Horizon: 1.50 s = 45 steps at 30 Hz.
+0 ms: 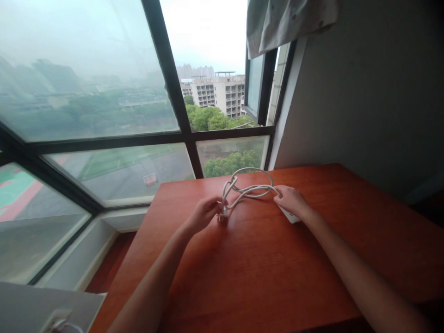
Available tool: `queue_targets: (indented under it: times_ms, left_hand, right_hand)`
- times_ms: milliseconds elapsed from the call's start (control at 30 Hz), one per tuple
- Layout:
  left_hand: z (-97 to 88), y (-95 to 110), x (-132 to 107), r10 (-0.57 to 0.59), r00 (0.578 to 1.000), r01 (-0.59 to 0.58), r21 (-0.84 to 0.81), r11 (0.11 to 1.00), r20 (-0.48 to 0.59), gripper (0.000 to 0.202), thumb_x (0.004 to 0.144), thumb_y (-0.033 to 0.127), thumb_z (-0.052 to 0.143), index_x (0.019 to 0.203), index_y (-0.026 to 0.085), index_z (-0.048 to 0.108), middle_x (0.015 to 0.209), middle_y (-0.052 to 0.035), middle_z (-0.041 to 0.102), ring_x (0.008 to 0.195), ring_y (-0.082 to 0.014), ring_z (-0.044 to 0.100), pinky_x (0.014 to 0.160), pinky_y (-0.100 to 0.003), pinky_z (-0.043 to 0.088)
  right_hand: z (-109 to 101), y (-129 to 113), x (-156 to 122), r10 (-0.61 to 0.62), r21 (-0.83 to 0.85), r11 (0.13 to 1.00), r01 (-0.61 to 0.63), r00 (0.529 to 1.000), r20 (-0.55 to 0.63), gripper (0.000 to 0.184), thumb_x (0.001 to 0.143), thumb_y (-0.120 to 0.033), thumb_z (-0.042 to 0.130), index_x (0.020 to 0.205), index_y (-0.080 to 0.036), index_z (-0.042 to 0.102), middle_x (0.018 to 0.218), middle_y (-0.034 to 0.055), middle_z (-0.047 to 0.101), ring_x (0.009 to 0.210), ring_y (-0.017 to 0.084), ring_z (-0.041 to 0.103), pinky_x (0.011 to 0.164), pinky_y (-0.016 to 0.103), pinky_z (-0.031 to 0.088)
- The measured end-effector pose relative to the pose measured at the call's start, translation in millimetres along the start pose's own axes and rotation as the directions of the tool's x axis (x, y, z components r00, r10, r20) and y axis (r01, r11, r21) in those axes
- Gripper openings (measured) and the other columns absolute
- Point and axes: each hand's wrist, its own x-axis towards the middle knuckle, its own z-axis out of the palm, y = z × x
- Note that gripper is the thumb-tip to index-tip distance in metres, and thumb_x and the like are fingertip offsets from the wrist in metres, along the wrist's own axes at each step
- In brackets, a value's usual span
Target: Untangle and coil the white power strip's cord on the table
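Observation:
A white cable (255, 188) lies in loose loops on the reddish-brown table, between my two hands. My left hand (204, 213) is closed around the cable close to its plug (222, 214), whose metal prongs point down toward the tabletop. On the other side, my right hand (290, 201) wraps over one end of a flat white block, which looks like a power strip (290, 216). The cable enters that hand at its fingers. Most of the block is hidden under the hand and wrist.
The wooden table (243, 273) reaches up to a dark-framed window (187, 137). One window pane (255, 85) stands open, with a pale curtain (287, 25) above it. A grey wall (357, 92) rises on the right. White wiring (64, 325) shows at the lower left.

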Motion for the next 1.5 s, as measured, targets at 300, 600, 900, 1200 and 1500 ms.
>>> queue_targets:
  times_ms: [300,600,900,1200,1500]
  left_hand:
    - [-24.1,30.5,3.6,0.062,0.988,0.071,0.773,0.63,-0.141,0.038,0.097,0.045,0.039,0.075,0.019,0.056,0.062,-0.001,0.056,0.055,-0.0141,0.049,0.053,-0.024,0.026]
    - [-108.0,17.5,-45.4,0.103,0.991,0.027,0.892,0.451,-0.082,0.037,0.098,0.043,0.034,0.081,0.021,0.058,0.067,-0.0038,0.063,0.06,-0.0178,0.058,0.054,-0.026,0.029]
    - [-123.5,4.1,-60.0,0.001,0.998,0.059,0.866,0.496,-0.069,0.036,0.096,0.044,0.037,0.077,0.021,0.058,0.061,-0.0018,0.06,0.055,-0.0155,0.054,0.055,-0.024,0.031]
    - [-111.5,12.7,-50.9,0.018,0.961,0.21,0.767,0.606,-0.277,0.04,0.094,0.04,0.037,0.114,0.017,0.063,0.086,-0.0057,0.07,0.074,-0.0185,0.064,0.068,-0.023,0.042]
    - [-103.1,36.0,-37.6,-0.16,0.96,0.273,0.895,0.352,-0.23,0.03,0.092,0.025,0.039,0.101,0.021,0.068,0.102,-0.0117,0.069,0.086,-0.0253,0.065,0.07,-0.03,0.044]
  right_hand:
    - [-17.5,-17.4,-3.8,-0.02,-0.288,0.957,0.042,0.997,0.079,0.036,0.096,-0.042,0.037,0.1,-0.021,0.066,0.094,0.0124,0.072,0.083,0.026,0.067,0.065,0.029,0.04]
    - [-66.1,60.7,-15.4,-0.439,-0.195,0.887,0.419,0.896,-0.069,0.04,0.098,-0.047,0.034,0.101,-0.023,0.067,0.09,0.0074,0.071,0.081,0.021,0.064,0.069,0.028,0.04]
    - [-81.4,99.5,-20.5,-0.281,-0.082,0.958,0.276,0.958,-0.057,0.037,0.091,-0.051,0.041,0.093,-0.025,0.067,0.085,0.0075,0.07,0.083,0.025,0.063,0.073,0.031,0.041]
    - [-71.5,49.8,-36.2,0.055,0.545,0.838,0.024,0.99,-0.129,0.041,0.087,-0.056,0.049,0.093,-0.021,0.07,0.092,0.0072,0.073,0.068,0.018,0.06,0.057,0.028,0.043]
    - [-65.9,26.1,-33.0,0.034,0.852,0.507,-0.133,0.99,0.134,0.032,0.082,-0.053,0.052,0.078,-0.022,0.049,0.079,0.0068,0.069,0.051,0.014,0.051,0.048,0.026,0.037]
